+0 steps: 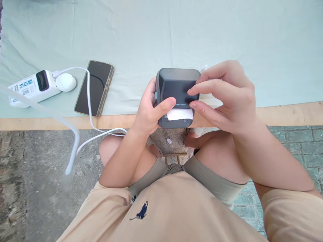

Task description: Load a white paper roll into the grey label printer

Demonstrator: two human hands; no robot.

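A dark grey label printer (179,85) sits in my left hand (150,112), just over the table's front edge. My left thumb presses on its front and the fingers wrap round its left side. A white label (180,114) sticks out of the slot near the printer's lower end, above a small round power button (185,120). My right hand (222,95) is at the printer's right side, thumb and index finger apart, fingertips over the lid. Whether they touch it I cannot tell. A small white scrap (204,68) shows behind the right fingers.
On the light green cloth (141,40) to the left lie a smartphone (94,88) and a white power bank (32,87) with a display. A white cable (88,97) crosses the phone and hangs over the wooden edge (290,112). A paper scrap (169,141) is on the ground.
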